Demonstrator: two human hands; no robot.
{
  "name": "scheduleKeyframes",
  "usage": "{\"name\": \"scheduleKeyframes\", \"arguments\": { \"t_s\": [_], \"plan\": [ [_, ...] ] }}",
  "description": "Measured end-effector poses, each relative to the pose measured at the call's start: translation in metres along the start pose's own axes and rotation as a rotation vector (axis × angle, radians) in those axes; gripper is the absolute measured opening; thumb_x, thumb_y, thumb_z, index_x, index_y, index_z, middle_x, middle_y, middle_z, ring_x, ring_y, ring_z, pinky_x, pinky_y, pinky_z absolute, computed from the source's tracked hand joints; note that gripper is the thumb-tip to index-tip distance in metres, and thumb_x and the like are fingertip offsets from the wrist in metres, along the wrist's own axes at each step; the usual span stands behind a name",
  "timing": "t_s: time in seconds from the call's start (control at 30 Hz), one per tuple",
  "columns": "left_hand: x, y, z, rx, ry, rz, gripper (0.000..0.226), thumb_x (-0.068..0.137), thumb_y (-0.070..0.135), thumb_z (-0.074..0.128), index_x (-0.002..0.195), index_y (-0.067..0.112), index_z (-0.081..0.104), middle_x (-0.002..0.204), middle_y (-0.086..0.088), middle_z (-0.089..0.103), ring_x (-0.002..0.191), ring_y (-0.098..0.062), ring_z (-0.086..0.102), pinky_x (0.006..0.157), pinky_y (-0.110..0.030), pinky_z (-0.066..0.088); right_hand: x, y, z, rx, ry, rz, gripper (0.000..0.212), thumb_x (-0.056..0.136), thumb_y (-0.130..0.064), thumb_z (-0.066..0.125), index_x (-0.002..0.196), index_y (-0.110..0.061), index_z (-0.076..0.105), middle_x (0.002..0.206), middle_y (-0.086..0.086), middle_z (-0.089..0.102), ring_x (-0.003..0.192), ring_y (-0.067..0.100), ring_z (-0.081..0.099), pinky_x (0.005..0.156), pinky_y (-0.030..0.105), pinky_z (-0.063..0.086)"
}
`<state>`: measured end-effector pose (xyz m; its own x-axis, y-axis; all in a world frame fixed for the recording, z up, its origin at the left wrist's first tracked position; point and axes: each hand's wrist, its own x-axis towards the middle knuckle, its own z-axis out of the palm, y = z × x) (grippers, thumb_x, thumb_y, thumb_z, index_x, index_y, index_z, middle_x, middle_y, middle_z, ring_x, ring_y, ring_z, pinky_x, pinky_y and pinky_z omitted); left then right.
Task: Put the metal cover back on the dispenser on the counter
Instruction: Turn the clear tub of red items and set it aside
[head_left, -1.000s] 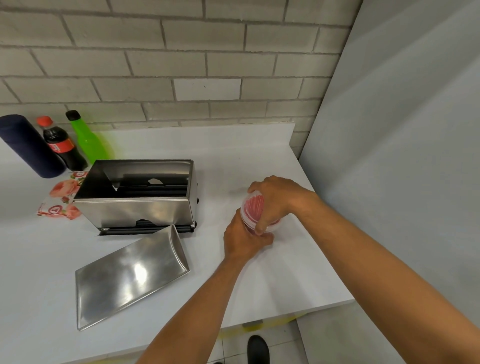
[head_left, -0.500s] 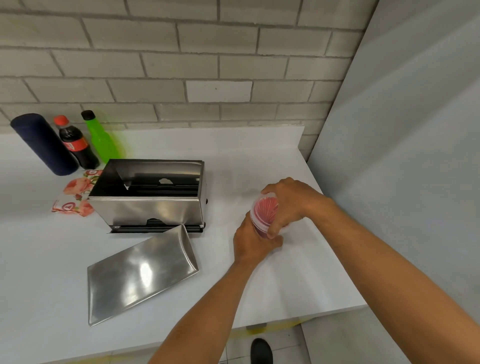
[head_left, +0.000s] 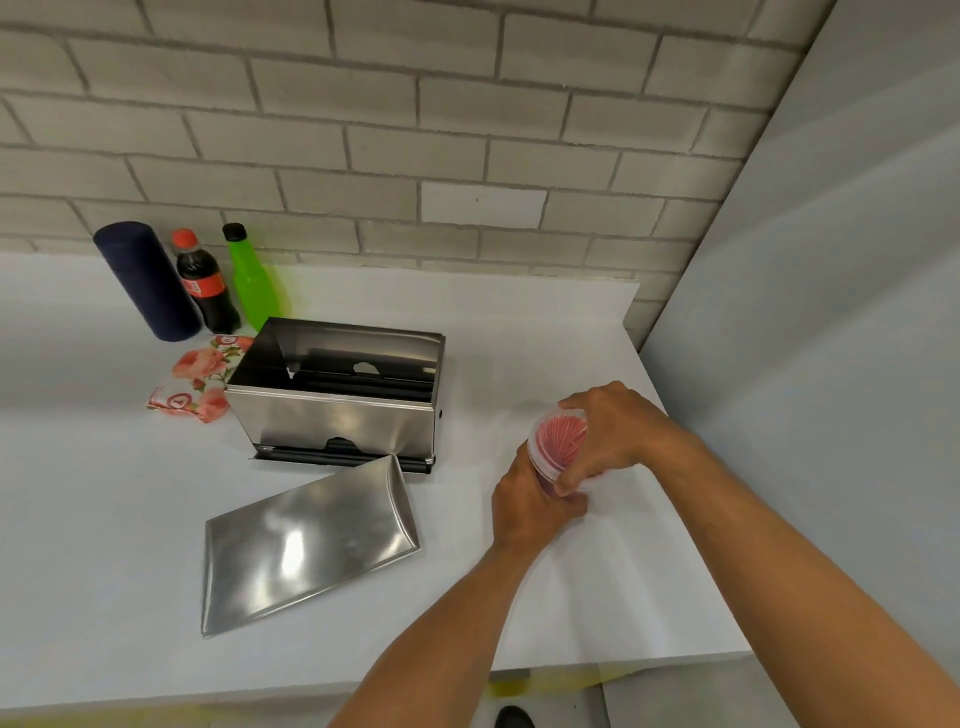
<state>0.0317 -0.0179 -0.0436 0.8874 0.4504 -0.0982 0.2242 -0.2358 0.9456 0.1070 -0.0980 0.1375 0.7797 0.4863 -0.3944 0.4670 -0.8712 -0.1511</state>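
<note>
The steel dispenser (head_left: 332, 415) stands open-topped on the white counter (head_left: 104, 519), its dark inside showing. Its flat metal cover (head_left: 306, 545) lies loose on the counter just in front of it, apart from both hands. To the right, a clear plastic container of red sticks (head_left: 558, 447) is held by both hands. My left hand (head_left: 530, 504) wraps its lower body. My right hand (head_left: 608, 431) grips its top rim from above.
A dark blue cylinder (head_left: 145, 280), a cola bottle (head_left: 200, 280) and a green bottle (head_left: 249, 280) stand at the back left by the brick wall. A flowered packet (head_left: 195, 384) lies left of the dispenser. A grey wall (head_left: 831, 312) bounds the right; the counter's front edge is near.
The view has shifted, so everything sits further right in the picture. Both hands stay on the container at the same spot; the cover and dispenser have not moved.
</note>
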Motion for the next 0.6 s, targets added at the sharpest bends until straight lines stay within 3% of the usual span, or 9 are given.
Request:
{"name": "scheduleKeyframes", "arguments": {
  "t_s": [0.2, 0.3, 0.4, 0.5, 0.6],
  "plan": [
    [0.003, -0.004, 0.003, 0.023, -0.003, -0.013, 0.099, 0.057, 0.044, 0.098, 0.144, 0.027, 0.054, 0.126, 0.007, 0.073, 0.111, -0.022, 0.073, 0.087, -0.018, 0.056, 0.000, -0.002, 0.001, 0.017, -0.011, 0.034, 0.136, 0.033, -0.066, 0.095, 0.155, -0.032, 0.045, 0.151, -0.001, 0.050, 0.135, 0.025, 0.052, 0.102, 0.039, 0.055],
    [0.005, 0.002, -0.001, 0.044, -0.050, -0.022, 0.108, 0.058, 0.048, 0.101, 0.150, 0.027, 0.049, 0.138, 0.004, 0.069, 0.123, -0.024, 0.069, 0.103, -0.035, 0.059, 0.001, -0.003, 0.001, 0.012, -0.047, 0.050, 0.139, 0.036, -0.062, 0.098, 0.158, -0.033, 0.038, 0.157, -0.001, 0.046, 0.141, 0.026, 0.048, 0.106, 0.040, 0.052],
    [0.002, 0.006, -0.013, 0.056, -0.120, -0.024, 0.130, 0.059, 0.051, 0.102, 0.165, 0.029, 0.029, 0.159, 0.000, 0.055, 0.142, -0.030, 0.057, 0.117, -0.043, 0.050, 0.003, -0.007, 0.002, -0.025, -0.068, 0.046, 0.147, 0.036, -0.065, 0.098, 0.162, -0.037, 0.028, 0.160, 0.000, 0.040, 0.143, 0.029, 0.046, 0.109, 0.043, 0.050],
    [-0.009, 0.001, -0.032, 0.060, -0.113, -0.049, 0.132, 0.066, 0.040, 0.100, 0.169, 0.031, 0.018, 0.165, 0.001, 0.048, 0.148, -0.026, 0.049, 0.118, -0.039, 0.047, 0.007, -0.015, 0.000, -0.012, 0.002, -0.018, 0.143, 0.037, -0.070, 0.094, 0.160, -0.041, 0.028, 0.158, -0.001, 0.042, 0.144, 0.028, 0.045, 0.108, 0.042, 0.049],
    [-0.030, -0.003, -0.060, 0.047, -0.074, -0.036, 0.112, 0.071, 0.029, 0.097, 0.163, 0.035, 0.034, 0.152, 0.006, 0.058, 0.139, -0.018, 0.055, 0.107, -0.027, 0.048, 0.011, -0.025, 0.002, 0.065, 0.084, -0.141, 0.116, 0.050, -0.065, 0.094, 0.152, -0.042, 0.045, 0.150, -0.005, 0.053, 0.138, 0.023, 0.050, 0.104, 0.035, 0.046]
  ]
}}
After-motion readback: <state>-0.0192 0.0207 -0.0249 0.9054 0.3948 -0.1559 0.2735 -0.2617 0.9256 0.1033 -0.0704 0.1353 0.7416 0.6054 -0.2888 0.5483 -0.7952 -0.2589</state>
